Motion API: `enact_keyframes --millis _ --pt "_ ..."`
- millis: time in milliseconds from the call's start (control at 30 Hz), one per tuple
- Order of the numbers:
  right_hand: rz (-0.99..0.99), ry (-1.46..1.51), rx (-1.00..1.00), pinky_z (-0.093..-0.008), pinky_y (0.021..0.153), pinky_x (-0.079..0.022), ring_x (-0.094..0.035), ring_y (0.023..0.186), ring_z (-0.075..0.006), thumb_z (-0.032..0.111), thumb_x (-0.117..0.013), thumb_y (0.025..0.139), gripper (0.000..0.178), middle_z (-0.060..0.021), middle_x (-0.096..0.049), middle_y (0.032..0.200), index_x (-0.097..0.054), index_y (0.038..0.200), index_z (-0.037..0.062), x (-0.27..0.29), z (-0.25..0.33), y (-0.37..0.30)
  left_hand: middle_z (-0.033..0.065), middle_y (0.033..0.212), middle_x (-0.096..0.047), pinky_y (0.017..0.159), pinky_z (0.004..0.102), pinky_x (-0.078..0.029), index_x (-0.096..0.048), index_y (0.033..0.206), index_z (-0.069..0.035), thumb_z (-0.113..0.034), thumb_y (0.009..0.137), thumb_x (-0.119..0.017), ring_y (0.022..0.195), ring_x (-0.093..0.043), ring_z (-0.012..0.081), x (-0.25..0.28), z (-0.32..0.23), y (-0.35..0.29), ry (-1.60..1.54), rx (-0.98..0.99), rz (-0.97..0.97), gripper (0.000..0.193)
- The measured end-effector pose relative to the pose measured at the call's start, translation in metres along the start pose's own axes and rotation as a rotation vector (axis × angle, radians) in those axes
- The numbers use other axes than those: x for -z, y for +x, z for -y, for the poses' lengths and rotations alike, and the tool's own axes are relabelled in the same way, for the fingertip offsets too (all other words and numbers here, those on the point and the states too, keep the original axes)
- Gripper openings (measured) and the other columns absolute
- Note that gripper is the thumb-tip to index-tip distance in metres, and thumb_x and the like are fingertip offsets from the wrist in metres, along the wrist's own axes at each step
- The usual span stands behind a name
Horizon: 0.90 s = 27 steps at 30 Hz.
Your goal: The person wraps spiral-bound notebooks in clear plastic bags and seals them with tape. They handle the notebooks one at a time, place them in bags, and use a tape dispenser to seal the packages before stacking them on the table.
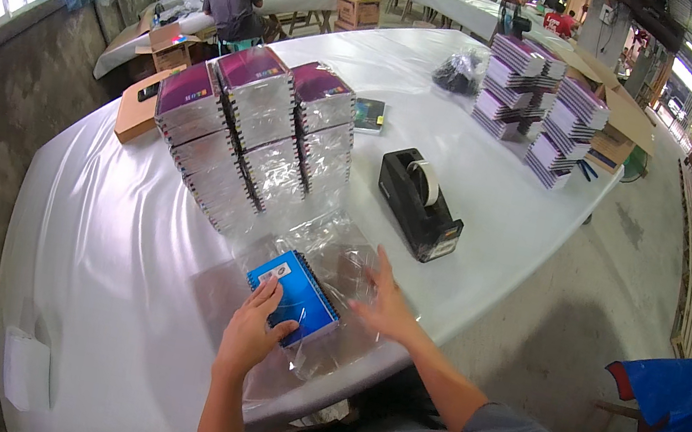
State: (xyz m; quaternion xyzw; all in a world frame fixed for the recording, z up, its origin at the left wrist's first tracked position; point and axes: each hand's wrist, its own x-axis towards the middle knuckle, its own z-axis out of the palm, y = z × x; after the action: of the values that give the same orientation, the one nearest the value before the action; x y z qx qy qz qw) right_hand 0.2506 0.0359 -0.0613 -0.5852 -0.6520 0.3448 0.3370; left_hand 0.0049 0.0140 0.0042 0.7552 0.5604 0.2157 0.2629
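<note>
A blue spiral-bound notebook [306, 313] with a small white label lies on the table among clear plastic film [348, 258]. My left hand [252, 329] rests on its left part, fingers stretched and thumb apart. Over the film to the right of the notebook is my right hand [388, 305], fingers spread; the fingertips seem to touch the film. I cannot tell how far the film covers the notebook. Just beyond stand tall stacks of purple-covered spiral notebooks [252, 67] wrapped in clear plastic. A black tape dispenser [417, 210] with a roll of tape sits to the right.
Unwrapped notebook stacks [568, 130] stand at the table's far right, beside pliers [587, 171] and a cardboard box [626, 127]. A dark bundle in plastic [459, 71] lies nearby. An open carton [136, 107] sits at the left edge. Other people work at tables behind.
</note>
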Motion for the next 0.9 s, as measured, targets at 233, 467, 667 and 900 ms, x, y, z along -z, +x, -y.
enact_keyframes --millis 233,467,667,900 --pt "0.065 0.545 -0.137 -0.0308 0.066 -0.048 -0.058 0.074 -0.0206 0.014 -0.074 0.075 0.096 -0.0137 -0.056 0.1 -0.01 0.146 0.0036 0.02 0.025 0.05 0.0157 0.141 -0.039 0.105 0.0388 -0.034 -0.046 0.131 -0.001 -0.026 0.076 -0.073 0.13 -0.039 0.0306 0.005 -0.005 0.001 -0.009 0.042 0.022 0.066" --pt "0.275 0.335 0.318 -0.0295 0.063 -0.048 -0.057 0.074 -0.0186 -0.005 -0.064 0.07 0.1 -0.0129 -0.054 0.098 -0.003 0.147 0.011 -0.036 0.076 0.039 0.0181 0.122 -0.051 0.097 0.0421 -0.041 -0.04 0.137 -0.013 -0.018 0.064 -0.078 0.114 -0.05 0.0368 0.001 -0.013 0.015 0.052 -0.038 0.005 0.082" --pt "0.319 0.669 0.212 -0.0252 0.065 -0.045 -0.05 0.076 -0.0142 -0.007 -0.06 0.069 0.104 -0.0057 -0.043 0.091 0.006 0.145 0.0166 -0.039 0.079 0.022 0.0182 0.11 -0.054 0.089 0.0432 -0.044 -0.043 0.134 -0.017 -0.009 0.06 -0.076 0.103 -0.052 0.0388 0.003 -0.013 0.032 0.143 -0.015 0.101 0.082" --pt "0.182 1.122 0.22 -0.0246 0.061 -0.043 -0.048 0.072 -0.0133 -0.01 -0.055 0.069 0.072 -0.0038 -0.04 0.083 -0.022 0.129 0.0145 -0.051 0.055 0.019 0.0186 0.109 -0.053 0.091 0.0413 -0.043 -0.053 0.125 -0.019 -0.008 0.063 -0.075 0.103 -0.053 0.0375 0.007 -0.02 0.024 0.057 -0.01 0.154 0.066"
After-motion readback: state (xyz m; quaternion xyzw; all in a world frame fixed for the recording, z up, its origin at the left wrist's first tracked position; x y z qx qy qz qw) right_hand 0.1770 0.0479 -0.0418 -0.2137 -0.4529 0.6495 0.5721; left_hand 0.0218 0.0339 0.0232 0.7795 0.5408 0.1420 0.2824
